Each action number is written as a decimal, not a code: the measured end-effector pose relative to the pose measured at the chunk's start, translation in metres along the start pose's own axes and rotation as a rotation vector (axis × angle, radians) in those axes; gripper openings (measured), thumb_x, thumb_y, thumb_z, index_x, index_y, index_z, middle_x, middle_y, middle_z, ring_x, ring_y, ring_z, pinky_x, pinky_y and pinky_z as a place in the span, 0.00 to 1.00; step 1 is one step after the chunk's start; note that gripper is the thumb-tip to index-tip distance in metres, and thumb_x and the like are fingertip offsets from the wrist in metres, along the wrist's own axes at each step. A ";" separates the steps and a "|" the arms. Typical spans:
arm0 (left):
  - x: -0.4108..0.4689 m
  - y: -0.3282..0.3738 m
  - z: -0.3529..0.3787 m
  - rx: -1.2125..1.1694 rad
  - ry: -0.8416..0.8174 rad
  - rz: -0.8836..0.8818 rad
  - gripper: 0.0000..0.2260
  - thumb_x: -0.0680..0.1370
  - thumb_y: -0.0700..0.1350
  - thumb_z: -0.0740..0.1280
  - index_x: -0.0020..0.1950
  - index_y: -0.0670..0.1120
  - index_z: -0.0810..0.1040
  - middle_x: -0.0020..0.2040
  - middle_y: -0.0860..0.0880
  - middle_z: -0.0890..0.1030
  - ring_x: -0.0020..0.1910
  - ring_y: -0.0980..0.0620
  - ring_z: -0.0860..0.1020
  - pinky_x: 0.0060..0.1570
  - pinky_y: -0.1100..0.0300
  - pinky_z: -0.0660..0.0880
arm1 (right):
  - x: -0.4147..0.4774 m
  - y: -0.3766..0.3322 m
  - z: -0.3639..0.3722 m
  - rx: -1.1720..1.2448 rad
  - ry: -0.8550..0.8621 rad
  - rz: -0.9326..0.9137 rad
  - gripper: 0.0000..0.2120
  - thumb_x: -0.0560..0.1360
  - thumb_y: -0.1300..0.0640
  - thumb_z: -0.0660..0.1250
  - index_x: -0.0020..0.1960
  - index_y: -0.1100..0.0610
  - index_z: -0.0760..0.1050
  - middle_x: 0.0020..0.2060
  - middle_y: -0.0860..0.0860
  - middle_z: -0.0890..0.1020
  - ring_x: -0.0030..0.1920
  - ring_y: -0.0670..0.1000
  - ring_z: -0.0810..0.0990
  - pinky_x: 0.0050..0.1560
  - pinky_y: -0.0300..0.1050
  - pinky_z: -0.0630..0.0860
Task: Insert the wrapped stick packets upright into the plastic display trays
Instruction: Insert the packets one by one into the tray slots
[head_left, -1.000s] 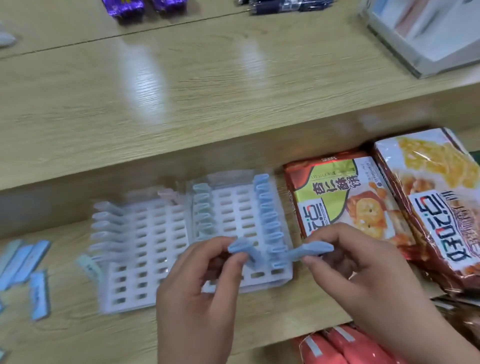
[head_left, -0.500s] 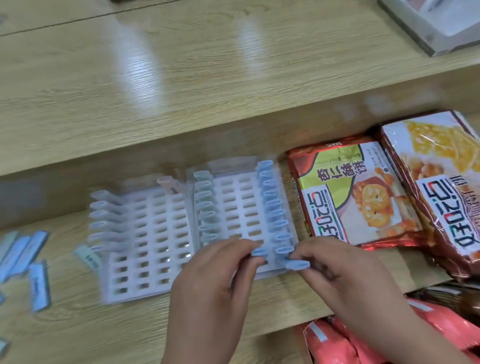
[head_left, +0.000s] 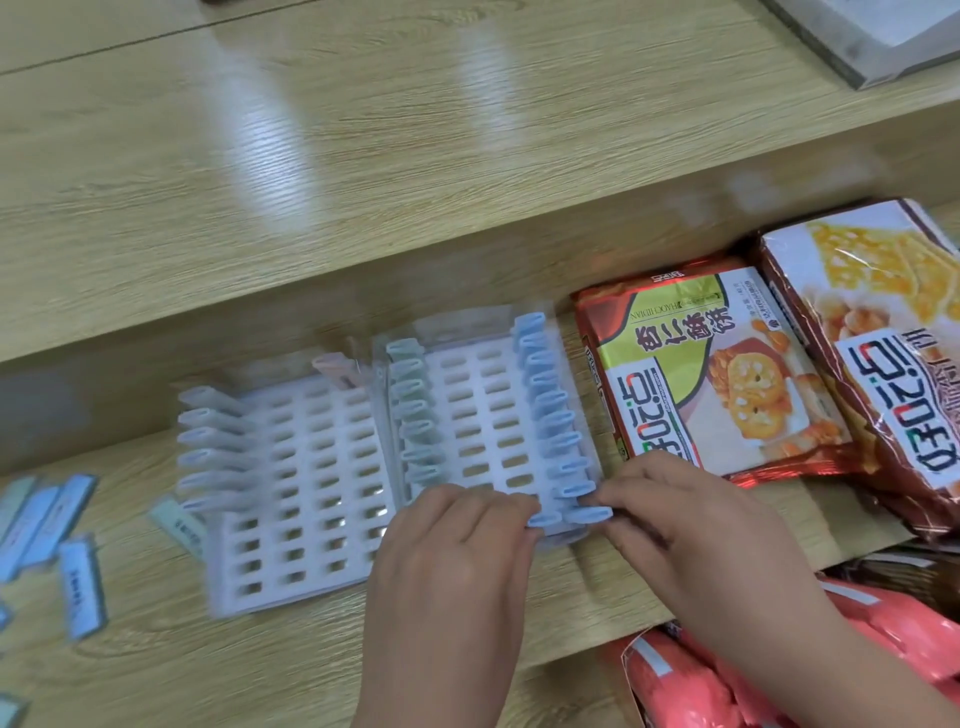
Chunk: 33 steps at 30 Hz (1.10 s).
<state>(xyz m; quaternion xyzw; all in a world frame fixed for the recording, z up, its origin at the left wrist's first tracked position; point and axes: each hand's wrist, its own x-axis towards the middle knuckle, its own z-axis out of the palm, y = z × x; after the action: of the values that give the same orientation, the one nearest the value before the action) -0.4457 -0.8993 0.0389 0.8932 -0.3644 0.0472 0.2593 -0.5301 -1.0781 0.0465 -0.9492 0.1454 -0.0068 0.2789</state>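
Two clear plastic display trays with white slotted grids sit side by side on a wooden shelf: the left tray (head_left: 291, 499) and the right tray (head_left: 478, 415). The right tray holds a column of blue stick packets (head_left: 550, 405) along its right side and a greenish column (head_left: 415, 415) on its left. My left hand (head_left: 457, 545) pinches a blue packet (head_left: 545, 518) at the tray's near right corner. My right hand (head_left: 691, 519) pinches another blue packet (head_left: 589, 514) right beside it. The left tray carries several pale packets (head_left: 208, 447) along its left edge.
Loose blue packets (head_left: 47, 525) lie on the shelf at far left, and one greenish packet (head_left: 179, 525) rests by the left tray. Two cracker bags (head_left: 717, 374) (head_left: 883, 332) lie to the right. Red snack bags (head_left: 727, 670) fill the shelf below. A higher wooden shelf (head_left: 363, 156) overhangs behind.
Both hands have moved down to the right tray's near right corner, bringing the two blue packets from above the tray to its slots. The view has shifted slightly.
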 end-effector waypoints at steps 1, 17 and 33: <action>0.000 0.000 -0.001 -0.013 -0.002 -0.006 0.10 0.76 0.50 0.64 0.48 0.50 0.84 0.44 0.57 0.83 0.43 0.53 0.76 0.45 0.59 0.71 | 0.000 -0.001 0.000 -0.027 0.008 -0.007 0.09 0.74 0.45 0.62 0.48 0.42 0.80 0.43 0.36 0.77 0.37 0.40 0.76 0.32 0.25 0.59; -0.027 -0.035 -0.053 -0.172 0.317 -0.044 0.05 0.77 0.43 0.70 0.49 0.45 0.86 0.48 0.51 0.83 0.46 0.50 0.80 0.46 0.55 0.77 | 0.004 -0.067 -0.003 0.173 0.171 -0.076 0.08 0.73 0.38 0.63 0.50 0.38 0.73 0.39 0.32 0.69 0.34 0.36 0.70 0.34 0.36 0.68; -0.127 -0.261 -0.156 0.070 0.229 -0.936 0.12 0.75 0.55 0.67 0.55 0.54 0.80 0.48 0.58 0.77 0.43 0.54 0.78 0.40 0.55 0.73 | 0.070 -0.309 0.196 -0.096 -0.142 -0.247 0.15 0.73 0.40 0.63 0.54 0.47 0.76 0.40 0.43 0.78 0.34 0.46 0.80 0.27 0.40 0.68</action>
<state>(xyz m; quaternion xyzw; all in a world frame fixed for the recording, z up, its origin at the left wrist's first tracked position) -0.3459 -0.5862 0.0265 0.9584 0.1096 0.0358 0.2612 -0.3611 -0.7466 0.0403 -0.9702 0.0075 0.0333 0.2398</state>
